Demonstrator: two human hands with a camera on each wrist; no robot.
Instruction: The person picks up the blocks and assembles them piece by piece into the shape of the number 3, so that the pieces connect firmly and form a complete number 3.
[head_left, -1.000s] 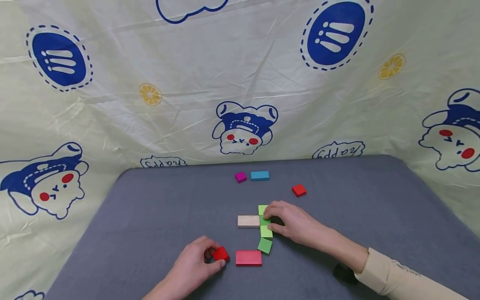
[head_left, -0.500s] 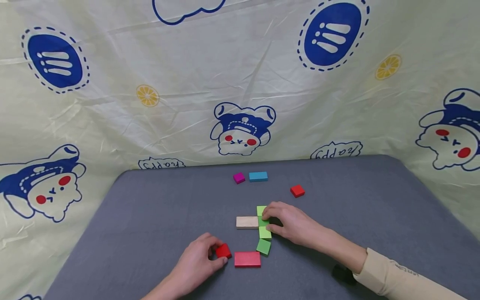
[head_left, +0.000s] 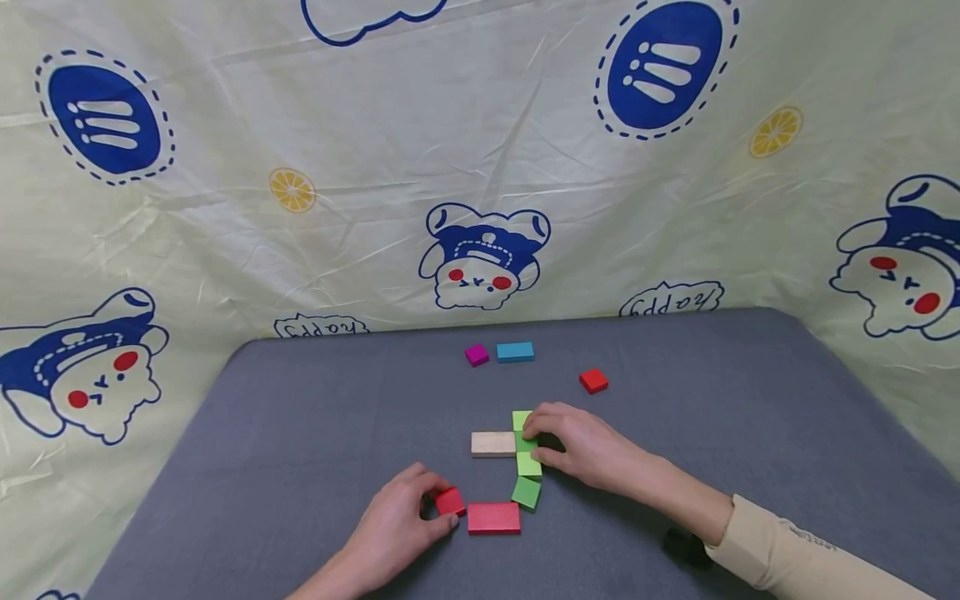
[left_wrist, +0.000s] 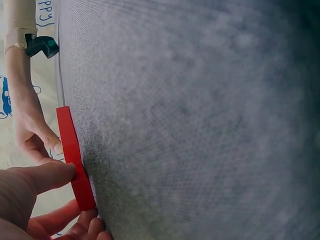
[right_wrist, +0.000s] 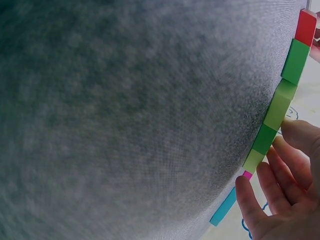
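Observation:
My left hand pinches a small red block, its near corner right at the left end of a long red block. In the left wrist view, the thumb presses one side of the red piece. My right hand has thumb and fingertips around the green block in a short column. Above that block is a light green block, partly under the fingers; below it comes another light green block. A tilted green block links the column to the long red block.
A pale wooden block lies against the column's left side. Farther back are a magenta block, a blue block and a red block. The grey table meets a printed curtain behind.
My left hand has slid the small red block rightward, closing the gap to the long red block. My right hand stays at the green column. The head view has shifted slightly.

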